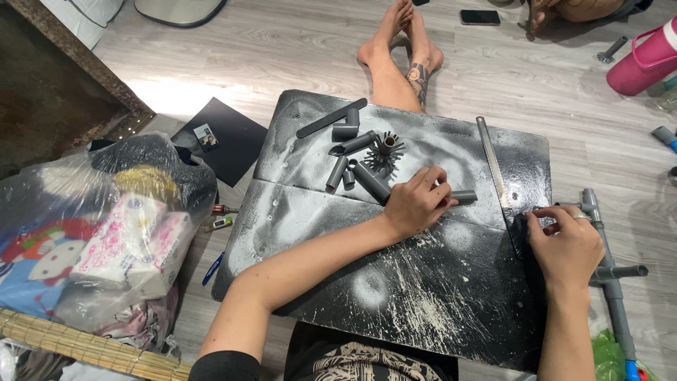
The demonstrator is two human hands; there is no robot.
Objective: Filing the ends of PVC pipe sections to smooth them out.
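Gripping board's [451, 310] right edge, right hand [564, 247].

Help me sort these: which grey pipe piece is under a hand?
The short grey pipe piece under the left hand, apart from the cluster of pieces farther up the black board.

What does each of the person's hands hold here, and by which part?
Left hand pins a short grey pipe piece by its near end. Right hand grips a dark tool at the board's edge; which part cannot be told.
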